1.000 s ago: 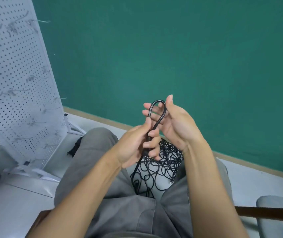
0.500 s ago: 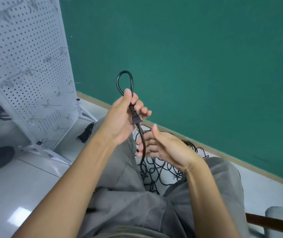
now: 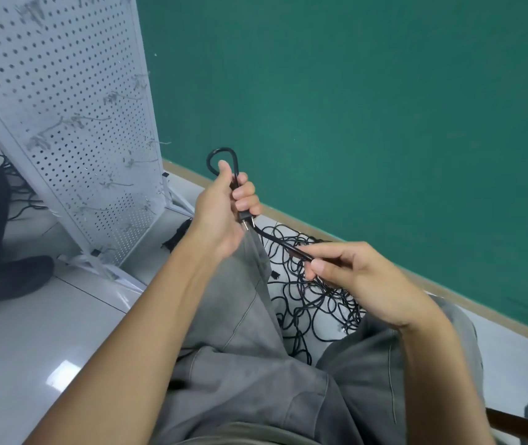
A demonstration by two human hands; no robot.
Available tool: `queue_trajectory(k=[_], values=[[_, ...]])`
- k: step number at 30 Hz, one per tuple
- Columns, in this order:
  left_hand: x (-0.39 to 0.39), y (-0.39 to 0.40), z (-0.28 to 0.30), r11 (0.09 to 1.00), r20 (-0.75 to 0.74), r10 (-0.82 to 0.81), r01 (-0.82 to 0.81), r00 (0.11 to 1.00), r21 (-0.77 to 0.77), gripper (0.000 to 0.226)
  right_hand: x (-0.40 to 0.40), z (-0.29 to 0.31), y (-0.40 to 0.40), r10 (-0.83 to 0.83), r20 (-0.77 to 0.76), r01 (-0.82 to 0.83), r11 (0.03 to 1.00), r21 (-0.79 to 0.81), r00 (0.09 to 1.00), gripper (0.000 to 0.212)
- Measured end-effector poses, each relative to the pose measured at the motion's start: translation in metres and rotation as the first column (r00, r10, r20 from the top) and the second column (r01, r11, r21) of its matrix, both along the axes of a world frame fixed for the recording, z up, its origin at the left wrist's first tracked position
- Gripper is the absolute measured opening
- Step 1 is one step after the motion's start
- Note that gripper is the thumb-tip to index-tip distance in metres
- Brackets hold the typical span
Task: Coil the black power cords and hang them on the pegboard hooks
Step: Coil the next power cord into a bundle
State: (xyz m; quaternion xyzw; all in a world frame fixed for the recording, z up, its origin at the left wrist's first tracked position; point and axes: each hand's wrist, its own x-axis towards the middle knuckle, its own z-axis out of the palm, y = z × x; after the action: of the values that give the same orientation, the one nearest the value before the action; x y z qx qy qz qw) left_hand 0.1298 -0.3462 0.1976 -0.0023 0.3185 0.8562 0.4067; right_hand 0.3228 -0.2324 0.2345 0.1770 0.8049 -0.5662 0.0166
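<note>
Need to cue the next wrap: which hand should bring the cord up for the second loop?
Probably the right hand: it pinches the cord running from the pile, while the left hand grips the first loop and plug.

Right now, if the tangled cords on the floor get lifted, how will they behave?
Probably floppy: the cord pile lies in loose loops. Strands cross, so likely snagging. The held cord keeps a bend above the left hand, so mildly springy.

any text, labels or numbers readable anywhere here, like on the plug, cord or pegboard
None can be read.
Plug in the left hand: no marking shows.
Black cord pinched by the right hand: any print too small to tell.
White pegboard: holes and hooks only, no label.
Green wall: plain.
</note>
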Motion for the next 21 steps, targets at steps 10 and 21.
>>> queue_trajectory(k=[10, 21], values=[[0.055, 0.02, -0.005, 0.925, -0.321, -0.362, 0.293, 0.875, -0.243, 0.063, 0.004, 0.025, -0.002, -0.2, -0.176, 0.243, 0.933, 0.267, 0.964, 0.023], [0.073, 0.013, 0.004, 0.763, -0.413, -0.625, 0.631, 0.662, -0.142, 0.053, 0.002, 0.005, 0.002, -0.516, -0.399, 0.652, 0.616, 0.442, 0.758, 0.056]])
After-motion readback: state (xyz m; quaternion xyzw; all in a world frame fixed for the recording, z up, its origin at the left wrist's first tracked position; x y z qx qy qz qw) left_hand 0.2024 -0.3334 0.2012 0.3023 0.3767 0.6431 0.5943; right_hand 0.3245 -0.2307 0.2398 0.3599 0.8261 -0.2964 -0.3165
